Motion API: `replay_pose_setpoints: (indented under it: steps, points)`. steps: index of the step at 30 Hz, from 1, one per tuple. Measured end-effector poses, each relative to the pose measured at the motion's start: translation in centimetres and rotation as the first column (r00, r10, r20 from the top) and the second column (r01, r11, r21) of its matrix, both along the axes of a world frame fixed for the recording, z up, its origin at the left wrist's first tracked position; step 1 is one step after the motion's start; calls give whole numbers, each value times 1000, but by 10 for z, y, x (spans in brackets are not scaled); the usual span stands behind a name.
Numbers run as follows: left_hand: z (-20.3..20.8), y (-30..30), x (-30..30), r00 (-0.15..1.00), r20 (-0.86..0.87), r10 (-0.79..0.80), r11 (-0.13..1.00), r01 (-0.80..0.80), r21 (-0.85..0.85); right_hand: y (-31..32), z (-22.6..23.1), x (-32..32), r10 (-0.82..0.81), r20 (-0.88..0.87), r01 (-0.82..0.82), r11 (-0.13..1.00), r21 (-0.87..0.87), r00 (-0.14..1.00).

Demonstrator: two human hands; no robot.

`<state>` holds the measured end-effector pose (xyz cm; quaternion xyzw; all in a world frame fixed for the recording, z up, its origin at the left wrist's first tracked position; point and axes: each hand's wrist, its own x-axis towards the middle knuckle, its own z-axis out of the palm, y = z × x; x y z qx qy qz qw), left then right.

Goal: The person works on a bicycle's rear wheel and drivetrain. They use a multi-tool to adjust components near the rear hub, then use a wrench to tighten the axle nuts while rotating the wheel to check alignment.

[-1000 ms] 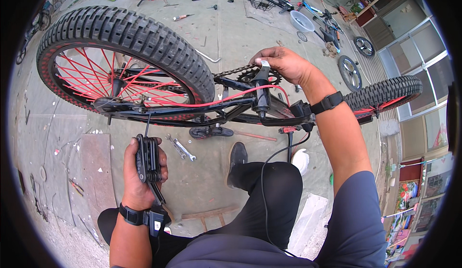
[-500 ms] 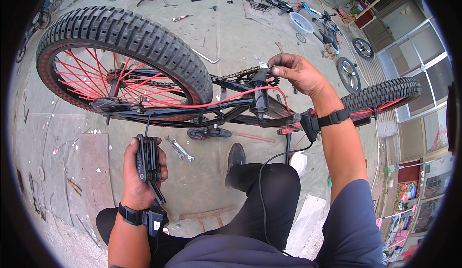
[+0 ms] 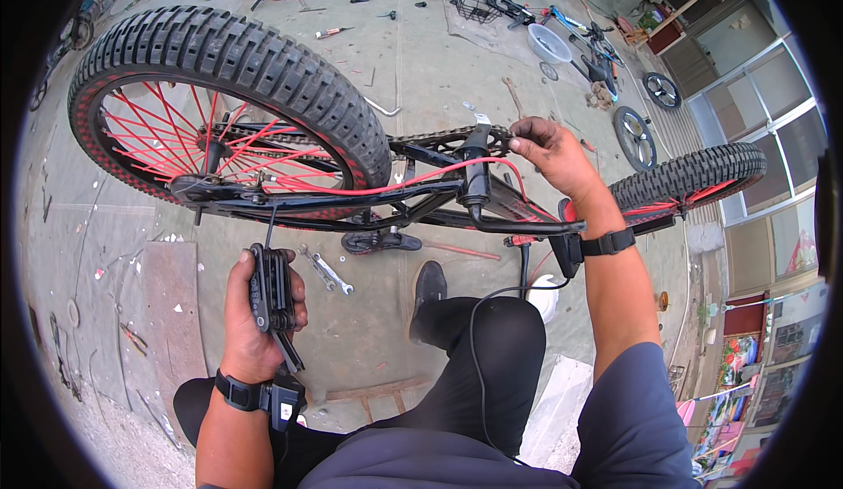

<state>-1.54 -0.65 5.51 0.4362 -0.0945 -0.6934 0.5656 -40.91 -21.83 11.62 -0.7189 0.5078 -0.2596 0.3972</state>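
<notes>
A bicycle with a black frame (image 3: pixel 351 197) lies across the view, wheels out to both sides. My left hand (image 3: pixel 250 335) grips a black folding multi-tool (image 3: pixel 279 291) below the rear wheel (image 3: pixel 263 63); its thin extended key (image 3: pixel 270 228) reaches up to the frame near the axle. My right hand (image 3: pixel 553 151) is closed, thumb and fingertips pinching at the right edge of the chainring (image 3: pixel 496 144), where the chain (image 3: pixel 413 144) wraps round; the exact contact is partly hidden. A crank arm (image 3: pixel 527 226) runs from the bottom bracket (image 3: pixel 474 182) to my right wrist.
Two wrenches (image 3: pixel 330 274) lie on the ground beyond my left hand. Pliers (image 3: pixel 134 340) and a flat board (image 3: pixel 171 313) are farther left. A screwdriver (image 3: pixel 334 32), a plastic basin (image 3: pixel 549 43) and loose wheels (image 3: pixel 634 138) lie farther off. A black cable (image 3: pixel 474 348) hangs from my right wrist.
My right hand has shifted slightly right and down at the chainring. The crank arm has turned, its end now farther right. My left hand and the multi-tool have stayed nearly still.
</notes>
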Motion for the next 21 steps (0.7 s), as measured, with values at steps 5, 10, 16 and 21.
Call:
replay_pose_setpoints:
  steps: [5, 10, 16, 21]
  points:
    - [-1, 1, 0, 1000, 20, -11, 1000, 12, -13, -3, -14, -9, -8, -75, 3, 998, -69, 997]
    - [2, 1, 0, 1000, 21, -12, 1000, 13, -10, 2, -22, -10, -17, -203, 8, 999, -44, 979]
    - [2, 2, -1, 1000, 28, -6, 1000, 7, -21, -1, -35, -13, -12, -289, 0, 999, -41, 957]
    - [1, 1, -2, 999, 35, -11, 1000, 12, -19, 2, -44, -4, 5, -254, -6, 1000, -1, 967]
